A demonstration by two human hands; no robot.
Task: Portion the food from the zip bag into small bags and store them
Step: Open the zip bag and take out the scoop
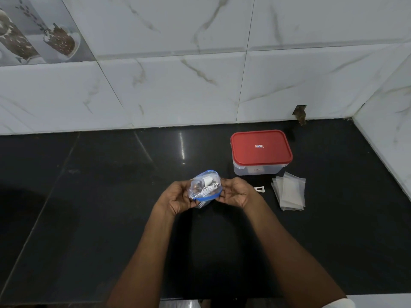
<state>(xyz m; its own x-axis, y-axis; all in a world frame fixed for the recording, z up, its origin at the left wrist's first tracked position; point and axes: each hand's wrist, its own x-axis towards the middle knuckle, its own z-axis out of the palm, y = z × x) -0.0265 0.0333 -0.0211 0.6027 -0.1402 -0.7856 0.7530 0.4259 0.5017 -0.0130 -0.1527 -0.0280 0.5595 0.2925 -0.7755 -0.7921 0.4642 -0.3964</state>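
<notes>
A clear zip bag [205, 186] with a blue zip strip and brown food inside is held above the black counter [89, 196]. My left hand [178, 197] grips its left side, and my right hand [236, 192] pinches its right edge at the zip. The bag's mouth looks pulled apart. A stack of small clear bags [290, 192] lies flat to the right. A clear container with a red lid [260, 150] stands shut behind them.
A small white clip [259, 189] lies on the counter between my right hand and the small bags. Marble-tiled walls close off the back and the right side. The counter's front edge runs along the bottom.
</notes>
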